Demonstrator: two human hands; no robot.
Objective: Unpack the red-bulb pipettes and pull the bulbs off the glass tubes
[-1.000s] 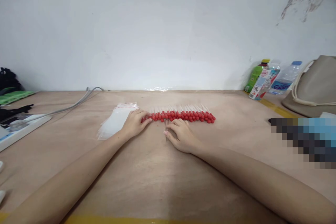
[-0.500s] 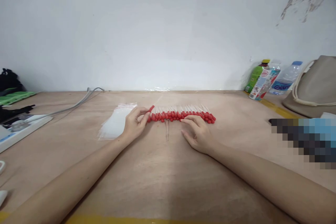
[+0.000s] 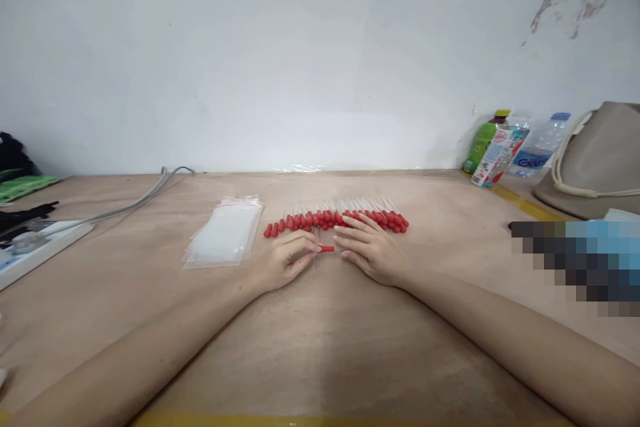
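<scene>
Two bare hands were observed over one wooden tabletop (image 3: 280,367). The left hand (image 3: 287,260) had its thumb and fingers closed on one red bulb (image 3: 327,249), which lay level in front of the row and projected toward the right hand (image 3: 375,253). The right hand's fingers were slightly parted, a narrow gap showing at the thumb, just beside that bulb; nothing was seen gripped in them.

Behind both hands stood one long row of red-headed pieces (image 3: 300,220), clear stems toward the wall (image 3: 320,67); the heads overlapped too closely for a count. Two thin clear tubes (image 3: 317,263) lay partly hidden by the left fingers. One fanned stack of clear plastic bags (image 3: 220,233) lay left of the row, number not distinguishable. At far right were noted three bottles (image 3: 483,147) and one beige bag (image 3: 590,153); at far left, one white power strip (image 3: 55,247).
</scene>
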